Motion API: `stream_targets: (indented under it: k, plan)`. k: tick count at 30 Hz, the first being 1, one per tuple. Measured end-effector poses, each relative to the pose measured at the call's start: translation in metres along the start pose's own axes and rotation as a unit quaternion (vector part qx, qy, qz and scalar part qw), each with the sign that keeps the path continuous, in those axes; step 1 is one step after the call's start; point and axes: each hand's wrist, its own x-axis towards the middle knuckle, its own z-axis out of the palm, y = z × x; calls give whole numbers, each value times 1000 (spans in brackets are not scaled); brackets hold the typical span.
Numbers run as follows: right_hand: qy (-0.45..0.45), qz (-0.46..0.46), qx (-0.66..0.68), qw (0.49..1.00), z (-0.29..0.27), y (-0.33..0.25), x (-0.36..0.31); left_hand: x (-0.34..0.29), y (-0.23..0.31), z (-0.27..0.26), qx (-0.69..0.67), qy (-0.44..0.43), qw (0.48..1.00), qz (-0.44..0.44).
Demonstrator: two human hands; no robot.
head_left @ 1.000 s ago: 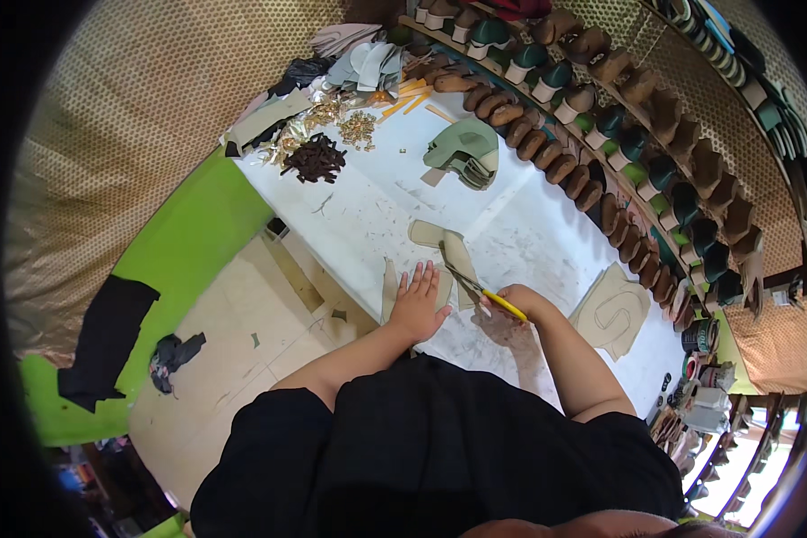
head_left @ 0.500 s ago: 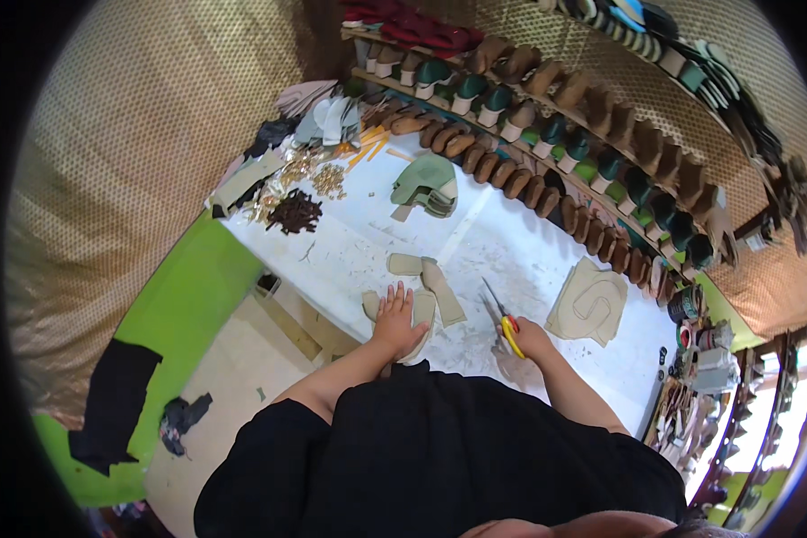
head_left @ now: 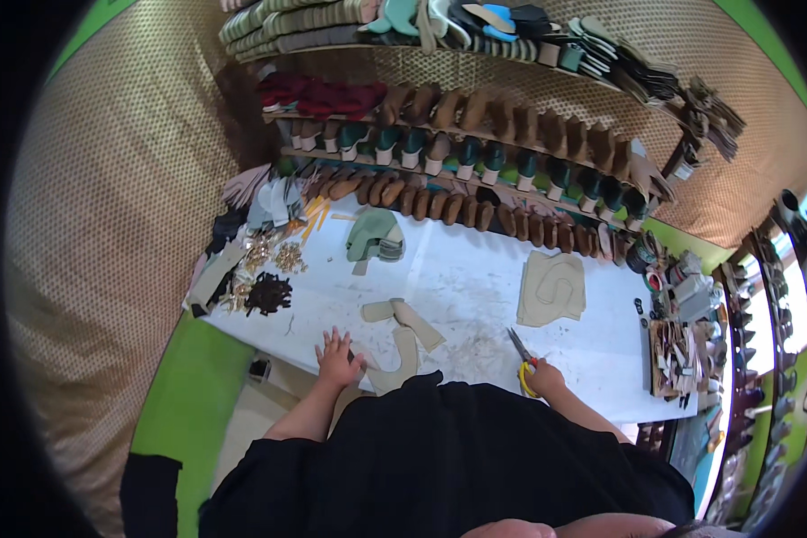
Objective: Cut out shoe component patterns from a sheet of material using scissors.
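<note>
My left hand (head_left: 339,359) is spread flat with its fingers apart near the table's front edge, just left of a curved beige piece (head_left: 406,357), and holds nothing. My right hand (head_left: 547,380) grips scissors (head_left: 524,363) by their yellow and red handles, with the blades pointing away over the white table. Between the hands, a beige strip (head_left: 420,326) and a small beige piece (head_left: 377,311) lie overlapping beside the curved one. Beyond the scissors rests a stack of beige sheets (head_left: 551,300), with a curved shape on top.
Stacked green pieces (head_left: 368,235) lie at the back left. Near them are a dark pile (head_left: 268,293), gold-coloured bits (head_left: 290,257) and orange strips (head_left: 313,218). Racks of shoes (head_left: 469,159) line the far side. A box of tools (head_left: 674,360) stands at the right edge.
My left hand has come off the curved beige piece and moved left, uncovering it. My right hand still holds the scissors. The view has shifted, showing more of the upper shelves.
</note>
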Motion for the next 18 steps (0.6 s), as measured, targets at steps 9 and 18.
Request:
stream_targets:
  k: [9, 18]
  plan:
    - [-13, 1, 5, 1000, 0, 0, -10, 62, 41, -30, 21, 3, 1000, 16]
    - [-6, 1, 26, 1000, 9, 4, -6, 123, 125, -62, 146, -49, 970, 188]
